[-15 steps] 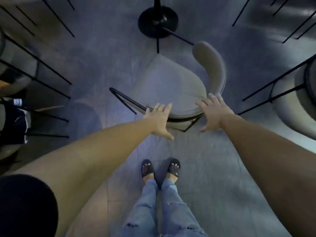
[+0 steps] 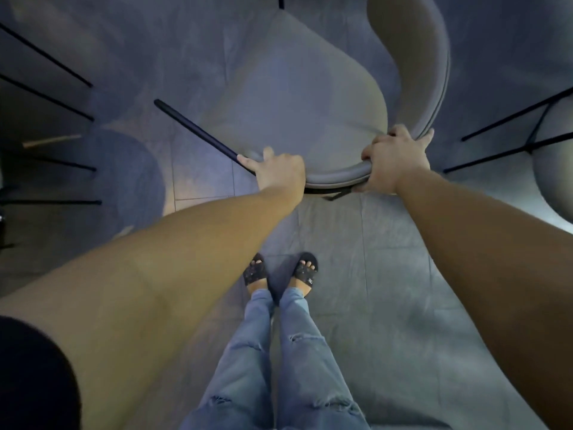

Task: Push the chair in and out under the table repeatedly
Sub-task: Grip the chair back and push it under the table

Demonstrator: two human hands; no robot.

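A grey padded chair with a curved backrest and thin black metal legs fills the upper middle of the head view, turned with its backrest to the right. My left hand grips the near edge of the seat, where a black leg runs off to the upper left. My right hand is closed over the seat edge where the backrest begins, thumb underneath. The table and its base are out of the frame.
Another grey chair with black legs stands close on the right. Black chair legs cross the left side. My feet in black sandals stand on the grey tiled floor just behind the chair.
Both hands went from spread flat over the seat edge to gripping it. The view has dropped and closed in, so the black table base at the top is no longer seen.
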